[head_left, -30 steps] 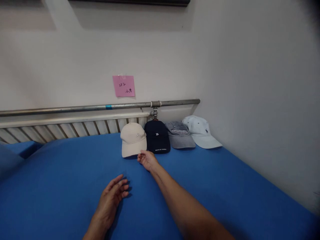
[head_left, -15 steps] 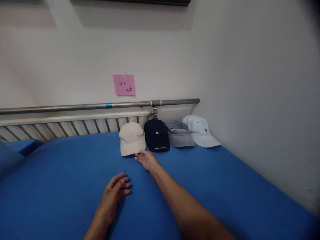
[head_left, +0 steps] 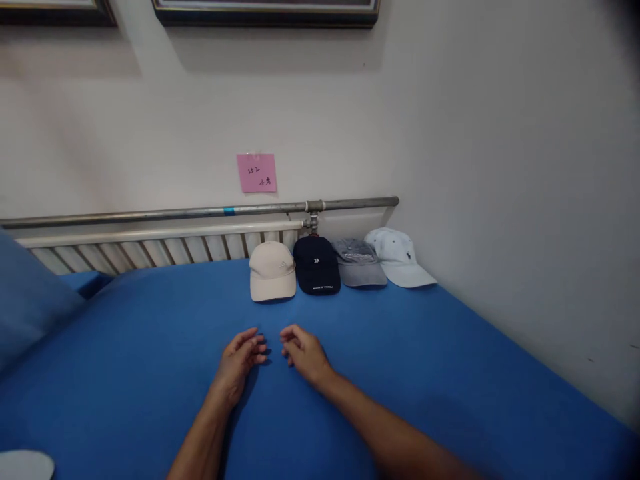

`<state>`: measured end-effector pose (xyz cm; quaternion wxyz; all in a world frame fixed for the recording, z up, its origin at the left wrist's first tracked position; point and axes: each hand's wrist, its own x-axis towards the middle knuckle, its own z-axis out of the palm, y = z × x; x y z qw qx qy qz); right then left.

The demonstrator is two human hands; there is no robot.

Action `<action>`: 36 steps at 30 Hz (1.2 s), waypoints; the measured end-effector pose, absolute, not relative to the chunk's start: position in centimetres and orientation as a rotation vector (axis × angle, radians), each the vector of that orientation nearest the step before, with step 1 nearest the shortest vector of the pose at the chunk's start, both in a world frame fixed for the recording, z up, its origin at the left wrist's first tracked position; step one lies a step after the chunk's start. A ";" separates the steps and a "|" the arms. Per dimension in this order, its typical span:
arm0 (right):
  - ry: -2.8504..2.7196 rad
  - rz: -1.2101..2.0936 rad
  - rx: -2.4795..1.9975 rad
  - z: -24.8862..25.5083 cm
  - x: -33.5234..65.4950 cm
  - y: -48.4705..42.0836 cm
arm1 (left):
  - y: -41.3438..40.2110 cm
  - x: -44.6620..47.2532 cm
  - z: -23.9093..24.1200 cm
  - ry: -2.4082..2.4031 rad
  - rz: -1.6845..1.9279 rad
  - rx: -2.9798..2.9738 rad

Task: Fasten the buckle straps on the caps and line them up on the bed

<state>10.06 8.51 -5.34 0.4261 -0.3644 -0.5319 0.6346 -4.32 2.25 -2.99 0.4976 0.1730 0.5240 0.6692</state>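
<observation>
A row of baseball caps lines the back of the blue sheet: a beige cap [head_left: 273, 272], a black cap [head_left: 317, 265], a grey cap [head_left: 359, 263] and a white cap [head_left: 400, 259] by the right wall. My right hand [head_left: 304, 352] hovers or rests in front of the beige and black caps, apart from both, fingers loosely curved and holding nothing. To its left, my left hand [head_left: 241, 363] lies on or just over the sheet, fingers apart, with nothing in it. A gap separates the two hands.
The blue sheet [head_left: 150, 373] covers the bed. Behind it run a white radiator [head_left: 165, 252] and a metal pipe [head_left: 150, 215]. A pink note [head_left: 257, 173] is on the wall. A blue pillow [head_left: 30, 300] stands at left; a white rounded object [head_left: 25, 465] shows at lower left.
My right hand has drawn back from the beige cap's brim toward me. The view has shifted slightly, bringing the picture frames and a white rounded object further into sight.
</observation>
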 end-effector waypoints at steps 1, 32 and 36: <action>-1.404 1.555 -0.897 -5.3 10.4 7.5 | 2.1 -4.3 -2.9 1.268 1.627 0.412; -2.050 1.104 -0.810 -3.5 13.8 2.4 | -20.6 -15.6 -3.2 1.039 2.573 -0.479; -1.977 1.167 -0.831 -3.6 14.9 1.4 | -19.8 -14.8 -3.3 1.171 2.647 -0.347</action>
